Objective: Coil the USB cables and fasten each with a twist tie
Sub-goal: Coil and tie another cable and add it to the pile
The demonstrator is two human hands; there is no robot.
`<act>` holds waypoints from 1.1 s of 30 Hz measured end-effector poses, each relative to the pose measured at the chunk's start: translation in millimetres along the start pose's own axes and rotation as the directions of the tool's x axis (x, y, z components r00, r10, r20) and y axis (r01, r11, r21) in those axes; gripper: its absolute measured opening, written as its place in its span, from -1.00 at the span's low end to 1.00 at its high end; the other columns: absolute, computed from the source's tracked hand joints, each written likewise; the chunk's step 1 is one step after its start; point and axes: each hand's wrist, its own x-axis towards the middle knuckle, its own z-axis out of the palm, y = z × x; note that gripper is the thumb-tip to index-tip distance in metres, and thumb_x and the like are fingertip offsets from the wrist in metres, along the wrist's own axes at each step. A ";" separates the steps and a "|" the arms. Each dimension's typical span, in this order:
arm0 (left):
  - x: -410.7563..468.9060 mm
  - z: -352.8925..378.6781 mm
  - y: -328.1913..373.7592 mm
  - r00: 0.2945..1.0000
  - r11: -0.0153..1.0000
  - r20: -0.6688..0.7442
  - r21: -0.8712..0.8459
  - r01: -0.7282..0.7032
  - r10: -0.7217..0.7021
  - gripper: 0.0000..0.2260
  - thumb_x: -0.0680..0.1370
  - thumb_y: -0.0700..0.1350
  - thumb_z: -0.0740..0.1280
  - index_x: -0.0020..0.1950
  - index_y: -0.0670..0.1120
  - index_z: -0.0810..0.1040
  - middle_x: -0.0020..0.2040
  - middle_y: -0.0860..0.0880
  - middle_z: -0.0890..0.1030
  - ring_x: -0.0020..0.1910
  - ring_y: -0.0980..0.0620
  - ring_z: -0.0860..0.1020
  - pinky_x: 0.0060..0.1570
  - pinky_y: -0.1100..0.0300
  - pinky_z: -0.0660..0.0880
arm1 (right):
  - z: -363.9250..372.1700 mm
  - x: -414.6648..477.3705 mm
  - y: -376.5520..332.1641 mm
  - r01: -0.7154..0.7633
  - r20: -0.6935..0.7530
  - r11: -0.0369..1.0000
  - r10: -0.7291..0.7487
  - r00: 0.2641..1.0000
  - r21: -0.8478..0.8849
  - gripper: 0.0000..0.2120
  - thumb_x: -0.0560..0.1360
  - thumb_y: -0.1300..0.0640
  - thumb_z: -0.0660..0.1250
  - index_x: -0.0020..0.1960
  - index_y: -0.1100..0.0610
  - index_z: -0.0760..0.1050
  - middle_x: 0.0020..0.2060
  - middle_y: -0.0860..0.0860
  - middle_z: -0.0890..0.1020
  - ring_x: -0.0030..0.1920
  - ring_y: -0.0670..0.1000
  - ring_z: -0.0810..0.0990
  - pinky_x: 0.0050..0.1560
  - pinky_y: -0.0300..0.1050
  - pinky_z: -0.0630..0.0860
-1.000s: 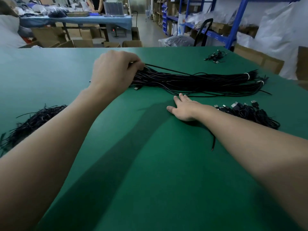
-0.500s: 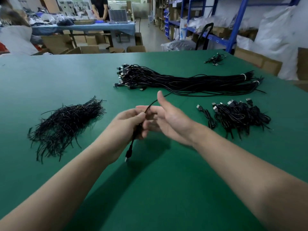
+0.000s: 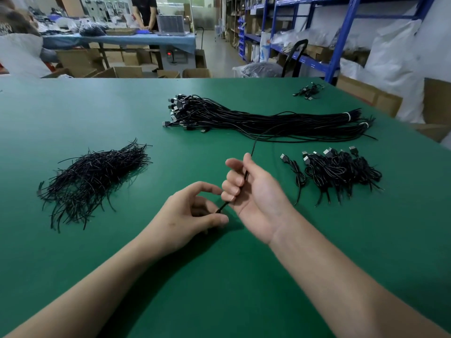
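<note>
Holding: one black USB cable (image 3: 253, 148), mid-frame, over the green surface (image 3: 219, 276).
Right grip (image 3: 253, 191): palm up, my fingers curled round the cable, which runs up the frame into the cable bundle (image 3: 268, 120).
Left grip (image 3: 185, 215): just lower left of the right one, thumb and fingertips pinching the cable's lower end where it leaves my right fist.
Cable bundle: uncoiled, upper centre to upper right, plugs at its left end, white bands at its right.
Coiled cables (image 3: 339, 169): heaped at right.
Twist ties (image 3: 95, 172): loose black heap at left.
</note>
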 end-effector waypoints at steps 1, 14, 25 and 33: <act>-0.8 -0.5 0.0 1.000 0.999 0.005 -0.040 -0.002 0.002 -0.60 0.37 -0.13 0.61 0.12 -0.02 0.54 -0.20 -0.17 0.68 -0.30 -0.05 0.60 -0.28 0.17 0.57 | 2.1 -1.4 4.8 -0.002 0.004 1.000 0.002 1.000 0.011 -0.62 0.70 -0.05 0.12 -0.11 0.18 0.51 -0.47 -0.04 0.27 -0.49 -0.07 0.23 -0.48 -0.23 0.24; -3.4 -11.7 26.5 0.960 0.961 -0.045 0.003 -0.277 0.277 -0.67 0.65 -0.05 0.23 0.40 -0.07 0.46 0.32 0.01 0.58 0.22 0.06 0.58 0.12 0.04 0.56 | 6.7 -22.1 -2.2 -0.008 0.138 0.961 0.049 0.989 -0.278 -0.57 0.71 -0.09 0.07 -0.31 0.01 0.25 -0.48 -0.11 0.08 -0.50 -0.10 0.02 -0.51 -0.22 -0.04; 7.0 -25.7 66.6 0.769 0.478 0.147 0.706 -0.522 0.622 -0.78 0.67 -0.20 0.21 0.09 -0.16 0.66 0.22 0.04 0.65 0.37 0.01 0.50 0.33 -0.02 0.44 | 16.8 -54.5 -8.9 0.109 0.415 0.632 0.359 0.836 -0.767 -0.58 0.72 -0.06 0.04 -0.29 0.04 0.22 -0.49 -0.09 0.15 -0.50 -0.08 0.08 -0.50 -0.26 0.06; -0.6 -60.3 90.6 0.671 0.248 0.122 0.869 -0.429 0.731 -0.75 0.67 -0.05 0.24 0.07 -0.08 0.70 -0.13 0.01 0.41 -0.10 -0.05 0.39 -0.14 0.02 0.39 | 5.2 -53.9 -25.0 0.222 0.383 0.478 0.270 0.883 -0.850 -0.53 0.72 -0.07 0.07 -0.35 0.03 0.26 -0.50 -0.08 0.23 -0.49 -0.08 0.14 -0.49 -0.28 0.11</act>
